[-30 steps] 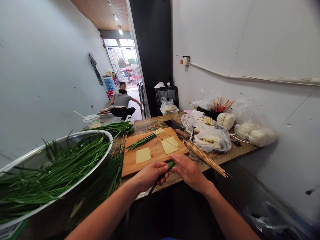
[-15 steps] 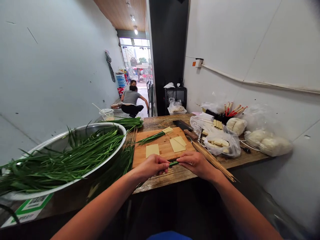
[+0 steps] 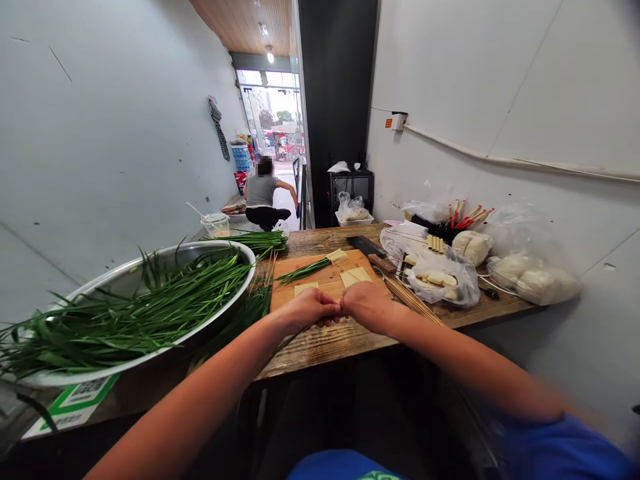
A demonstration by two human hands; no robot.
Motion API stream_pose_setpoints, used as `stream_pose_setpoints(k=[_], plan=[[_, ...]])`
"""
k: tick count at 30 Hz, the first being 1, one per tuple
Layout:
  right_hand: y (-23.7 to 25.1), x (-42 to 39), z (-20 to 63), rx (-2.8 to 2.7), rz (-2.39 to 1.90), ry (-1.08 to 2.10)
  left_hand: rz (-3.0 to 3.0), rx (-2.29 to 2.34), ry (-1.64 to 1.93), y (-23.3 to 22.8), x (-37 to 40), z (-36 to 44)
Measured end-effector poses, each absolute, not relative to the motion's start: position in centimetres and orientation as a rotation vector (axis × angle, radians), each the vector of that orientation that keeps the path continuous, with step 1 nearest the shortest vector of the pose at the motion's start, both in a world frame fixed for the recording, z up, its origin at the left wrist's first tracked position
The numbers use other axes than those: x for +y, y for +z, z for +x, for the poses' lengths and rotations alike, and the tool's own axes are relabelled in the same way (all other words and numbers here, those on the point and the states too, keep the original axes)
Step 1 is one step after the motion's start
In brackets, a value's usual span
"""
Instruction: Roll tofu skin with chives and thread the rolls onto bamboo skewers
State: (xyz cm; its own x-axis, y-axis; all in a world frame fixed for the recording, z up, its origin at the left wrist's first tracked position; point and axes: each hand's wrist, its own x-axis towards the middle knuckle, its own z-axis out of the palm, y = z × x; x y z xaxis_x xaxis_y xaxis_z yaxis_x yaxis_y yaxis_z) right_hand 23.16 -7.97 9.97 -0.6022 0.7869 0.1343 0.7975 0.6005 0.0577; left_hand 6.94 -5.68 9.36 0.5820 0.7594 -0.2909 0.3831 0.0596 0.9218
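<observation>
Left hand [image 3: 310,310] and right hand [image 3: 367,307] meet at the near edge of the cutting board [image 3: 329,279]

The hands come together over the wooden tabletop [image 3: 320,350], fingertips touching. The left grip is closed, thumb pressed to fingers, on a thin strand of green leaf [image 3: 286,343] that trails out below the wrist toward the front edge. Whatever lies between the two hands is covered. The right fingers are bent and their tips hidden, so I cannot tell what that grip holds, if anything.

Just beyond the hands, two patches of pale sheet lie on the board, the left one [image 3: 305,288] partly behind the left hand, the right one [image 3: 356,276] behind the right. A small bundle of greens [image 3: 306,269] lies slanted behind them, its far end wrapped in something pale. A knife [image 3: 373,253] rests beside the board's right side, with thin sticks [image 3: 413,300] nearer the right forearm.

To the left stands a wide metal bowl [image 3: 253,261] heaped with long leaves [image 3: 160,307]. On the right, a plastic bag [image 3: 465,287] holds pale slices [image 3: 437,277]. Farther off, another person [image 3: 261,193] squats near the doorway.
</observation>
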Motion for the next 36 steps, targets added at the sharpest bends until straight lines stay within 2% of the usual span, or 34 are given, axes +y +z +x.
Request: stream_pose_setpoints(k=[10, 16, 20, 27, 32, 36], plan=[[11.2, -5.3, 25.1, -2.742, -1.239, 0.227, 1.786, 1.044, 0.334, 10.8, -3.4, 7.2], [11.8, -3.8, 26.7, -2.596, -1.215, 0.809, 1.761, 0.979, 0.310, 11.5, -2.8, 7.8], [11.4, -3.9, 27.3, -2.311, -1.153, 1.193, 1.817, 0.967, 0.463, 10.5, -2.9, 7.2], [9.2, -4.2, 26.6, -1.754, -0.996, 1.426, 1.827, 0.926, 1.073, 6.5, -4.9, 8.2], [7.2, -4.5, 25.0, -1.552, -0.902, 1.422, 1.545, 0.971, 1.315, 3.3, -6.3, 10.1], [5.6, -4.5, 23.8, -1.417, -0.879, 1.426, 1.371, 0.974, 1.374, 2.3, -6.5, 10.2]])
